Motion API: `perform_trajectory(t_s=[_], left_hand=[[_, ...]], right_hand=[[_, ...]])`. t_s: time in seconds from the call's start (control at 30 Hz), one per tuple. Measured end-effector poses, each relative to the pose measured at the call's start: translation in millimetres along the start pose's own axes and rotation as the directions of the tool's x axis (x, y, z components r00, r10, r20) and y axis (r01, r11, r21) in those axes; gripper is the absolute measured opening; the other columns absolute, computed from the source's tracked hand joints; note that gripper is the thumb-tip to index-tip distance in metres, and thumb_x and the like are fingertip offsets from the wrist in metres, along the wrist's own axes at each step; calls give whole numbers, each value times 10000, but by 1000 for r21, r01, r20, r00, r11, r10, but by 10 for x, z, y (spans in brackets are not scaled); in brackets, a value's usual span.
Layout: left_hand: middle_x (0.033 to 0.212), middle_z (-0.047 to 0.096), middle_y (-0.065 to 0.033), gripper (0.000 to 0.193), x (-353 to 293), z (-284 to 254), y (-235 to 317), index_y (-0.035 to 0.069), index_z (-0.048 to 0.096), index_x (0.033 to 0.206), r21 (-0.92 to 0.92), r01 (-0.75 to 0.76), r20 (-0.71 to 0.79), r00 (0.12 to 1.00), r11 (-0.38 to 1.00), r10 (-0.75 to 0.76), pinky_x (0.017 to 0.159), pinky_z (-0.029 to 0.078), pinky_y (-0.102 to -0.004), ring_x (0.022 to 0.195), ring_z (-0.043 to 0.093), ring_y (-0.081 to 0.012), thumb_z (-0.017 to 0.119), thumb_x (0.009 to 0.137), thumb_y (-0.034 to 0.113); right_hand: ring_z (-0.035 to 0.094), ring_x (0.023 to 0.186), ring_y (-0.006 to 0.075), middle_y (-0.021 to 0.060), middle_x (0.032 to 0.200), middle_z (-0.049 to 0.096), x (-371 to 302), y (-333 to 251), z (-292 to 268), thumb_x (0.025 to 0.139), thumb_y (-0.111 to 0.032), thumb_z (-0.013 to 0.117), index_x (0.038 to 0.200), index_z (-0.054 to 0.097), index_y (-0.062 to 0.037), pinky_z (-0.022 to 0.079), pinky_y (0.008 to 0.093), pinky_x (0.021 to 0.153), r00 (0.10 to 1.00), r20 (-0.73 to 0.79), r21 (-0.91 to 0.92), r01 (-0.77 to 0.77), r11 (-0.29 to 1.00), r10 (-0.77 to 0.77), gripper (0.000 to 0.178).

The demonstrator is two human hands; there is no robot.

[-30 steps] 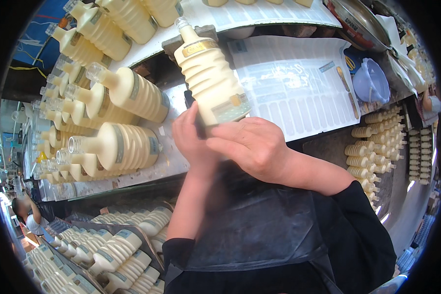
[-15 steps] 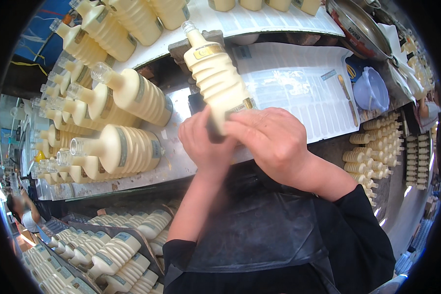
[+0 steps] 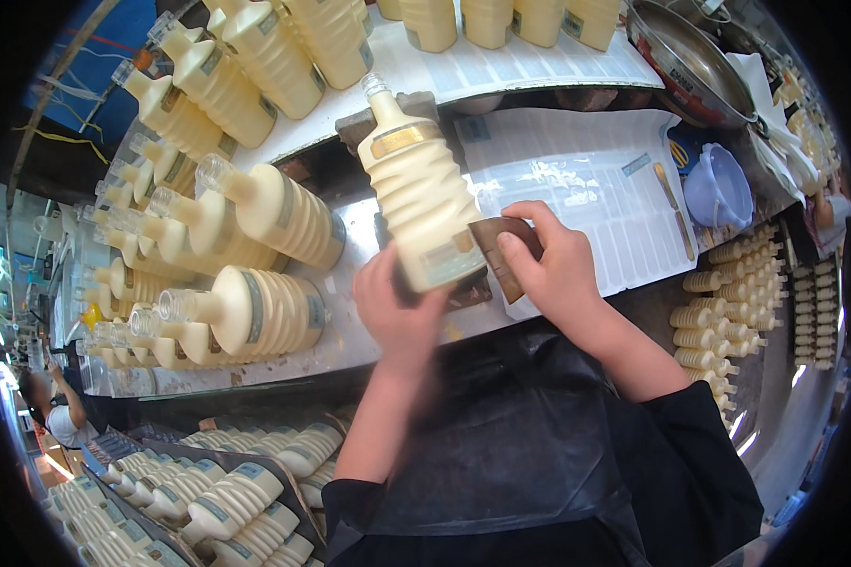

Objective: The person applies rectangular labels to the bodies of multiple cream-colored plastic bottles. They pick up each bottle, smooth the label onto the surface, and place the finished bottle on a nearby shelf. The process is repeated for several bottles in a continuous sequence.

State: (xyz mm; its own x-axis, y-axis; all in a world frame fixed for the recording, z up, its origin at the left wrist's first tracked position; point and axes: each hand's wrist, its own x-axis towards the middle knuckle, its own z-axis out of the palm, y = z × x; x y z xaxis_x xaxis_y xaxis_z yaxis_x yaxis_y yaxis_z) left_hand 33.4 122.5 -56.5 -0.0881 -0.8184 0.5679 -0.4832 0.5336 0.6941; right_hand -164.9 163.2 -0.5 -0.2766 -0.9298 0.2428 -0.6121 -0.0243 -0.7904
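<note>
A cream-coloured bottle (image 3: 421, 194) with spiral ridges and a clear glass neck lies tilted in front of me, its neck end pointing away. It rests against a grey block (image 3: 355, 129). A gold label is on its shoulder, and a paler label shows near its base. My left hand (image 3: 397, 307), slightly blurred, is curled round the base end. In my right hand (image 3: 553, 265) is a flat brown scraper-like piece (image 3: 504, 253), pinched between thumb and fingers, its edge against the bottle's lower right side.
Similar bottles (image 3: 288, 217) crowd the bench to the left, and more stand on the white shelf (image 3: 520, 66) behind. On the right lie a label sheet (image 3: 577, 170), a narrow brush-like tool (image 3: 676, 210) and a lilac bucket (image 3: 719, 187). Crated bottles (image 3: 232, 501) fill the lower left. Another person (image 3: 64, 416) is far left.
My right hand has moved off the label near the bottle's base, and the brown scraper-like piece now shows in it. The bottle has turned slightly; my left hand stays at its base.
</note>
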Motion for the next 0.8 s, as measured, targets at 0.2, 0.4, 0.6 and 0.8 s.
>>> perform_trajectory(t_s=[0.2,0.4,0.6,0.8], left_hand=[[1300,616,-172,710,-105,-46,-236,12,578,1340,-129,202,84,978,971,-192,1064,433,-445,1214,575,-345,866,720,206],[1393,557,-103,659,-128,-6,-275,-1,540,1388,-266,353,161,934,897,-320,1101,415,-376,1272,532,-226,859,829,141],[1329,570,-125,673,143,-184,-39,26,576,1341,-12,-35,77,996,999,36,1050,458,-393,1216,566,-277,889,754,123],[1359,494,-160,828,282,-1,139,46,504,1380,114,-120,25,993,986,118,1023,494,-418,1237,534,-335,912,670,164]], right_hand=[[603,547,94,63,698,663,-160,389,300,984,-201,641,1191,618,-45,444,278,468,876,252,562,-478,675,411,261],[587,643,88,13,805,659,-22,546,278,1017,-166,595,1151,682,-45,473,259,568,949,102,440,-312,842,298,200],[566,766,62,-19,863,638,316,202,-123,1045,-245,566,1170,693,-29,469,234,692,871,344,521,-489,700,352,280],[504,693,46,-37,749,554,387,-80,-63,1084,-372,485,1176,677,-15,424,217,636,779,562,386,-545,744,279,415]])
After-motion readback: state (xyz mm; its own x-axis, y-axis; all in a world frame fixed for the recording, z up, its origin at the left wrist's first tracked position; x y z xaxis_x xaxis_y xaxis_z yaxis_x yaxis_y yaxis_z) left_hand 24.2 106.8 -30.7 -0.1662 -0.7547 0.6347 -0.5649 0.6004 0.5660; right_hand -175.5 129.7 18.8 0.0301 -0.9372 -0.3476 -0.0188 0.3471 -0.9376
